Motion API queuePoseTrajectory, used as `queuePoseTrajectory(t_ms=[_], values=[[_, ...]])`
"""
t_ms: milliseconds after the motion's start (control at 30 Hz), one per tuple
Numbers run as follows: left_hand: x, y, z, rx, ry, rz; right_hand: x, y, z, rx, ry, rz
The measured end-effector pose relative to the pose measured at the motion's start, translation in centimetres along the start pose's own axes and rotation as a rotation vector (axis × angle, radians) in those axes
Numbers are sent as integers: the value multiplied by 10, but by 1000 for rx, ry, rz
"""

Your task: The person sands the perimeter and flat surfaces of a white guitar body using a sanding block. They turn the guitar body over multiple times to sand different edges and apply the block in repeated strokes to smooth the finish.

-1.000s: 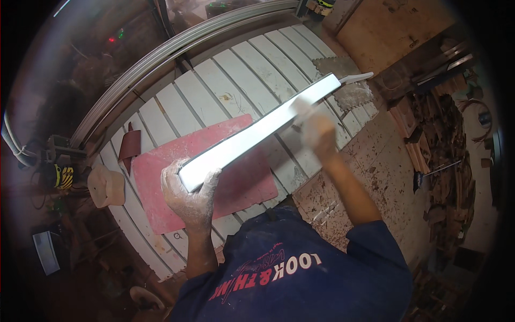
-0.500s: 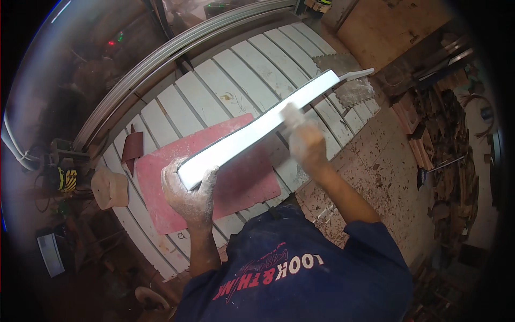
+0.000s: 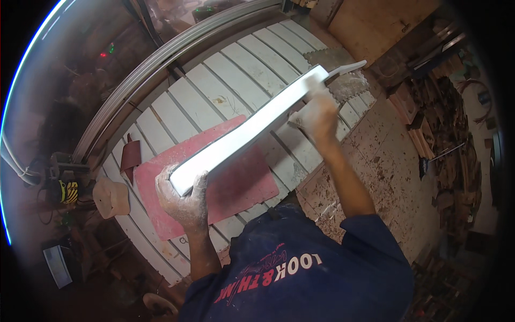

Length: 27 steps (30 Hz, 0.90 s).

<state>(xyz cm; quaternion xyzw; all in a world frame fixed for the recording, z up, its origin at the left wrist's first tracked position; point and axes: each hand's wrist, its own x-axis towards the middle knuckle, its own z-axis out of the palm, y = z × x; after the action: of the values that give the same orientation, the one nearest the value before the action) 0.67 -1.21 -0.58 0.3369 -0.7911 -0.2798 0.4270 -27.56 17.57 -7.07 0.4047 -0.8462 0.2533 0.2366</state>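
A long, narrow white piece (image 3: 252,127) runs diagonally over a pink mat (image 3: 247,188) on a slatted white bench (image 3: 230,75). My dust-covered left hand (image 3: 182,201) grips its lower-left end, thumb along the near side and fingers around the end. My right hand (image 3: 320,115) is closed and blurred by motion at the near side of the piece's upper-right part. Something pale, smeared and too unclear to name, is at its fingers. A thin pale piece (image 3: 351,66) sticks out past the far end, over a dusty grey sheet (image 3: 343,86).
A metal rail (image 3: 134,70) borders the bench's back. A dark red curved sheet (image 3: 130,158) and a beige cap-like object (image 3: 111,197) lie at left, beside machinery (image 3: 68,191) with yellow-black markings. A wooden panel (image 3: 375,27) is at upper right, piles of wood scraps (image 3: 429,129) at right.
My right hand moved down-left along the white piece, then back up-right toward its far end. My left hand stays gripping the near end, which sits slightly further left in the picture.
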Motion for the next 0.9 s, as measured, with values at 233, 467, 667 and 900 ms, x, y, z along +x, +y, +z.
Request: queuePoseTrajectory(t_ms=[233, 467, 667, 900], values=[[1, 2, -1, 10, 12, -32, 11, -4, 0, 182, 106, 24], [3, -2, 0, 20, 30, -31, -7, -41, 1, 139, -65, -49], [3, -1, 2, 5, 27, 31, -15, -62, -9, 226, -13, -154], [-4, 2, 0, 12, 26, 63, -19, -63, -7, 220, -41, -156]])
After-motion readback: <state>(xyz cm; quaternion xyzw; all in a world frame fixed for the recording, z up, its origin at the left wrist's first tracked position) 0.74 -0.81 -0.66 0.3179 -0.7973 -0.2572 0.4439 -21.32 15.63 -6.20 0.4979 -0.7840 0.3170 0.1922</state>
